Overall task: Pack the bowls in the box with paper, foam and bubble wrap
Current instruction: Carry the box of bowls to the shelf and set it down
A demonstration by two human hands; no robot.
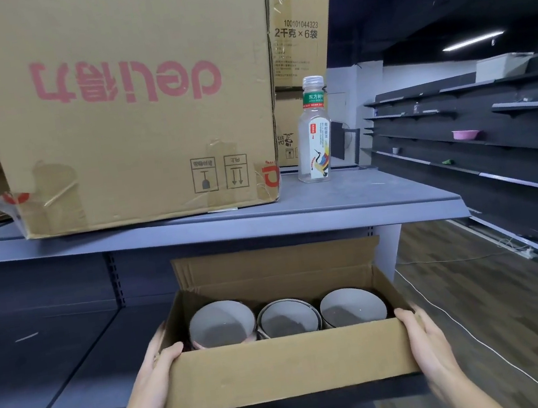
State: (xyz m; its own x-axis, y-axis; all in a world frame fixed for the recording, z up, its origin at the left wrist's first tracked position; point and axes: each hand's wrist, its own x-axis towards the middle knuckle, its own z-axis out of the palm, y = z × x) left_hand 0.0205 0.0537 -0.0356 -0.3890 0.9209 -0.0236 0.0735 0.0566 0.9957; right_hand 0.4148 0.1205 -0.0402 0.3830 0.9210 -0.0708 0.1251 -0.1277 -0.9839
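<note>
An open cardboard box (283, 367) sits on the lower grey shelf with its lid flap standing up at the back. Inside stand three white bowls in a row: a left bowl (221, 323), a middle bowl (288, 317) that looks like a nested stack, and a right bowl (353, 306). My left hand (160, 366) grips the box's left front corner, thumb over the rim. Around the right front corner my right hand (417, 331) is closed. No paper, foam or bubble wrap shows.
A large taped cardboard carton (129, 102) and a clear plastic bottle (312, 132) stand on the upper shelf (329, 202) just above the box. More cartons sit behind. Dark shelving (491, 124) lines the right, a white cable (457, 322) crosses the wooden floor.
</note>
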